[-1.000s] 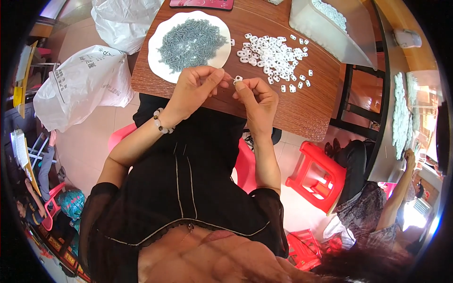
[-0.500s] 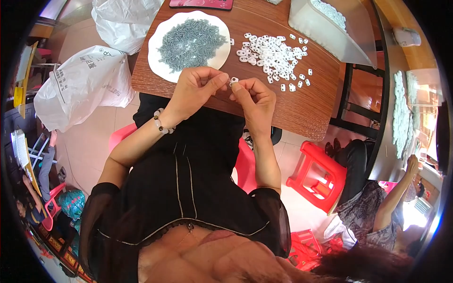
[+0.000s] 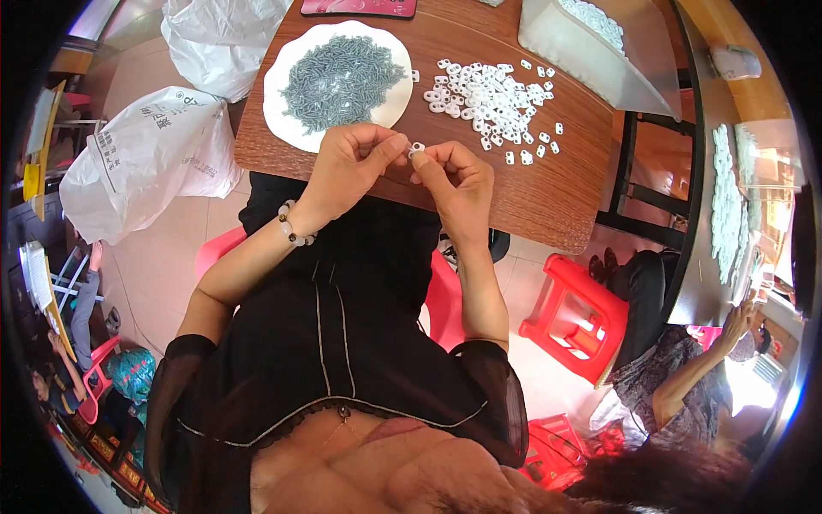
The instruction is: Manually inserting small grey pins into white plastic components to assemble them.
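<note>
Above the near edge of the table (image 3: pixel 548 206), the right hand (image 3: pixel 458 184) pinches a small white piece (image 3: pixel 417 147) between thumb and forefinger, its other fingers curled in toward the palm. Just to the left, the left hand (image 3: pixel 360 167) comes up close to that piece, thumb and fingertips brought together; whether something thin sits between them is too small to tell. A beaded bracelet (image 3: pixel 293 226) circles the left wrist.

Beyond the left hand, a white plate (image 3: pixel 274 96) with a wavy rim carries a mound of short grey-blue tubes (image 3: pixel 342 81). To the right of the plate, a loose heap of white pieces (image 3: pixel 488 98) with holes lies straight on the wood, a few strays scattered around its edges. Farther back on the right stands a translucent bin (image 3: pixel 561 56) with more white pieces in it, and a flat pink object (image 3: pixel 358 8) lies behind the plate.

Off the table, two white plastic bags (image 3: pixel 150 167) stand on the floor at left. At right is a red stool (image 3: pixel 575 319), and past it another person's hand (image 3: pixel 736 324) is near a long white pile (image 3: pixel 726 210).
</note>
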`<state>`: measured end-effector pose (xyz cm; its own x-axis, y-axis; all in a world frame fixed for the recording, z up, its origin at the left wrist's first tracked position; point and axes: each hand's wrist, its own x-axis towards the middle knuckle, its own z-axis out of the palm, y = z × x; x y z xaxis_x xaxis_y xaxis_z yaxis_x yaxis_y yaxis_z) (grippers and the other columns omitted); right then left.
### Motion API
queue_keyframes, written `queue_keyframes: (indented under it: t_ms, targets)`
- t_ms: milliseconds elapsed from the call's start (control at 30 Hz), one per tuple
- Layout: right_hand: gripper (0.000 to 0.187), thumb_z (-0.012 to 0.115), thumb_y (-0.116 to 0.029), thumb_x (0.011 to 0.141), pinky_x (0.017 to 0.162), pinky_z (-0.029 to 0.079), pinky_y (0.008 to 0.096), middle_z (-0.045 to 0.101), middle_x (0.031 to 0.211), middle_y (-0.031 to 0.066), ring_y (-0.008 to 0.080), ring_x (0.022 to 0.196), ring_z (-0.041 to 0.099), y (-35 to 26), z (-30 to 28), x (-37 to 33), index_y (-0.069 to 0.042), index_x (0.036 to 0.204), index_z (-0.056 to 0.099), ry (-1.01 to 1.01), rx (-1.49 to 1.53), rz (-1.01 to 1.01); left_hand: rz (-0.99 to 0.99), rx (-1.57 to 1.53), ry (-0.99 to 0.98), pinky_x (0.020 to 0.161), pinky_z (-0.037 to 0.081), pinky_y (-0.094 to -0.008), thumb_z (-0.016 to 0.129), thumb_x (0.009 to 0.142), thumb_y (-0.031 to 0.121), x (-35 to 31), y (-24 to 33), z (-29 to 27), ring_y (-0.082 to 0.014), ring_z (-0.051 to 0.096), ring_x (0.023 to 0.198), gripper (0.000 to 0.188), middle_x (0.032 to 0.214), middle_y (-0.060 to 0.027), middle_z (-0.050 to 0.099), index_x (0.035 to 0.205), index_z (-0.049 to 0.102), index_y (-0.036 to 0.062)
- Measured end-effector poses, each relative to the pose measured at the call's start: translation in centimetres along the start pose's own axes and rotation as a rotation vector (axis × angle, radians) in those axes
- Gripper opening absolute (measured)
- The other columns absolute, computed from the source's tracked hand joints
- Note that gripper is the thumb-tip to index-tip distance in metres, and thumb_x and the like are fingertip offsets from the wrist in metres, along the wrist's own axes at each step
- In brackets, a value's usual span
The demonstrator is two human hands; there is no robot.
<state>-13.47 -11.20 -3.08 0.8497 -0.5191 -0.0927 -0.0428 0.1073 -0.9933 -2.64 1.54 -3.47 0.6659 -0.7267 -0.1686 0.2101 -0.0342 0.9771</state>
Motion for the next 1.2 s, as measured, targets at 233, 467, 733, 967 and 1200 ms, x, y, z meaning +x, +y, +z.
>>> queue_keyframes:
  t_ms: [233,467,733,967,1200]
  targets:
    - [0.011,0.065,-0.008,0.087,0.060,0.045,0.0187,0.064,0.070,0.0010,0.0045,0.064,0.058,-0.2,-0.2,-0.1,0.002,0.081,0.063,0.027,0.063,0.019,0.012,-0.015,0.008,0.054,0.038,-0.0178,0.056,0.096,0.018,0.0,0.1,-0.2,-0.0018,0.048,0.060,0.023,0.080,-0.0024,0.068,0.098,0.069,-0.0007]
    - [0.010,0.065,-0.010,0.088,0.059,0.040,0.0180,0.063,0.070,0.0004,0.0034,0.063,0.054,-0.7,-1.4,-0.1,-0.001,0.083,0.064,0.111,0.051,-0.011,0.071,0.070,0.012,0.059,0.042,-0.0176,0.057,0.094,0.012,0.7,1.0,0.4,-0.0021,0.050,0.064,0.018,0.084,-0.0014,0.067,0.101,0.067,-0.0015]
    - [0.009,0.065,-0.010,0.087,0.057,0.037,0.0189,0.061,0.068,0.0024,0.0048,0.060,0.051,-2.2,-6.5,-0.5,-0.001,0.084,0.064,0.470,0.240,-0.229,0.349,0.577,-0.102,0.065,0.050,-0.0332,0.061,0.082,0.008,3.9,0.9,4.3,-0.0224,0.061,0.071,0.025,0.094,-0.0125,0.059,0.106,0.061,0.0031]
    - [0.010,0.064,-0.010,0.088,0.058,0.038,0.0195,0.061,0.069,0.0029,0.0059,0.061,0.051,-2.1,-7.5,-0.8,-0.001,0.084,0.064,0.482,0.238,-0.263,0.528,0.942,-0.104,0.070,0.049,-0.0399,0.065,0.082,0.014,6.5,-1.7,7.3,-0.0306,0.061,0.083,0.025,0.096,-0.0124,0.056,0.105,0.060,0.0061]
    - [0.010,0.064,-0.011,0.087,0.058,0.038,0.0195,0.062,0.069,0.0027,0.0052,0.061,0.051,-2.0,-7.3,-0.7,-0.001,0.084,0.064,0.452,0.224,-0.243,0.531,1.001,-0.090,0.069,0.050,-0.0399,0.064,0.082,0.015,7.4,-1.9,7.3,-0.0313,0.061,0.085,0.024,0.096,-0.0102,0.058,0.105,0.061,0.0081]
